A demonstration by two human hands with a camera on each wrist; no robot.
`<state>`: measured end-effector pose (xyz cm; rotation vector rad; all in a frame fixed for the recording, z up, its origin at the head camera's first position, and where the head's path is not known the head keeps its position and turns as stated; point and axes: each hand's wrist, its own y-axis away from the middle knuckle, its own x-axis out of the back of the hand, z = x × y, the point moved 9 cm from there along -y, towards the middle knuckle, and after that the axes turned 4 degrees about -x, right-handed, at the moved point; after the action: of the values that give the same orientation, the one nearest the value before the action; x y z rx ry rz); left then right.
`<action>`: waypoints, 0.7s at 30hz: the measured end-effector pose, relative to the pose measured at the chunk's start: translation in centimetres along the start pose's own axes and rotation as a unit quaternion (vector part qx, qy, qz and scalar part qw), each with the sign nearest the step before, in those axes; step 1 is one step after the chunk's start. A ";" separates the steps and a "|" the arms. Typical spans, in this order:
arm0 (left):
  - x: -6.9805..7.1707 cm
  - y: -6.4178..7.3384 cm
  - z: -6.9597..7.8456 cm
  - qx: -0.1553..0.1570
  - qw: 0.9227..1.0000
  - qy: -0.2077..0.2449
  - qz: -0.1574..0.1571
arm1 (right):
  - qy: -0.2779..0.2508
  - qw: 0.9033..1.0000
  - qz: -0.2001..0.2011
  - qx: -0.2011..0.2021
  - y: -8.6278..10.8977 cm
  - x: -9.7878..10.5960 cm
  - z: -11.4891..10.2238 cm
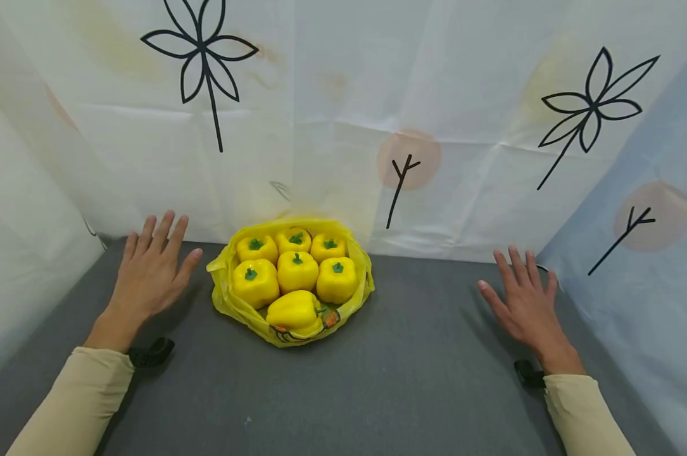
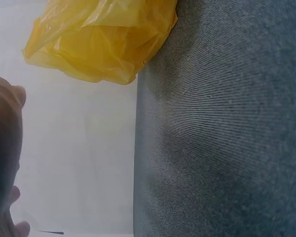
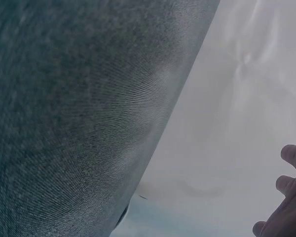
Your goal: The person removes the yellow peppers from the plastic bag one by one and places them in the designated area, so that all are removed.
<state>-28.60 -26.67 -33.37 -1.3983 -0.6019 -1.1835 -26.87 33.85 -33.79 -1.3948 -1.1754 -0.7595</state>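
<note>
Several yellow bell peppers (image 1: 297, 271) with green stems sit in an opened yellow plastic bag (image 1: 225, 297), its edge spread around them on the grey table. One pepper (image 1: 294, 311) at the front lies on its side; the others stand stem up. To the left of the bag is my left hand (image 1: 149, 275), fingers straight and spread, holding nothing. Far to the bag's right, my right hand (image 1: 525, 310) also has its fingers extended, with nothing in it. In the left wrist view the bag's crumpled side (image 2: 103, 44) appears at the top.
A grey cloth-covered table (image 1: 377, 392) extends toward the front. White sheeting (image 1: 332, 95) with leaf and twig drawings rises behind it, and more sheeting closes both sides. A dark band is on each wrist. Thin cords (image 1: 92, 233) show at the back left corner.
</note>
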 end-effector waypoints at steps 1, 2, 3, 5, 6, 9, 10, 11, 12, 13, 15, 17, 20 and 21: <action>0.1 -0.1 0.1 -0.004 1.000 0.003 0.005 | -0.001 1.000 0.004 0.001 0.0 0.0 0.0; 0.2 -0.1 0.1 -0.008 1.000 0.007 0.013 | -0.002 1.000 0.007 0.002 0.0 0.1 -0.1; 0.3 -0.2 0.3 -0.013 1.000 0.011 0.023 | -0.004 1.000 0.012 0.002 0.0 0.1 -0.1; 0.7 -0.3 0.6 -0.023 0.998 0.028 0.049 | -0.010 1.000 0.023 0.006 0.0 0.2 -0.2; 0.8 -0.3 0.8 -0.024 0.997 0.042 0.062 | -0.014 0.999 0.029 0.007 0.0 0.2 -0.2; 1.0 -0.1 1.1 -0.015 0.989 0.114 0.088 | -0.035 0.998 0.041 0.011 -0.1 0.5 -0.4; 0.9 -0.1 1.2 -0.007 0.985 0.145 0.091 | -0.044 0.998 0.042 0.012 -0.1 0.5 -0.5; 0.7 0.0 1.3 0.002 0.980 0.177 0.091 | -0.055 0.998 0.041 0.009 -0.1 0.6 -0.5; 0.4 0.0 1.3 0.011 0.974 0.209 0.090 | -0.066 0.997 0.040 0.006 -0.1 0.6 -0.6; 0.1 0.0 1.4 0.020 0.967 0.241 0.087 | -0.078 0.996 0.040 0.004 -0.1 0.7 -0.7; -0.6 0.0 1.5 0.032 0.951 0.296 0.081 | -0.103 0.994 0.044 0.004 0.1 0.9 -0.9; -1.4 -0.1 1.4 0.053 0.937 0.340 0.068 | -0.126 0.991 0.046 0.005 0.2 0.9 -1.2; -3.1 0.0 1.3 0.080 0.911 0.404 0.037 | -0.152 0.987 0.049 0.011 0.4 1.0 -1.7; -3.7 0.0 1.3 0.086 0.899 0.429 0.026 | -0.159 0.986 0.046 0.010 0.4 0.9 -1.8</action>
<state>-29.50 -24.48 -36.49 -0.6194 -0.0316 -1.5040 -25.92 32.35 -32.74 -1.5817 -1.3475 -0.4706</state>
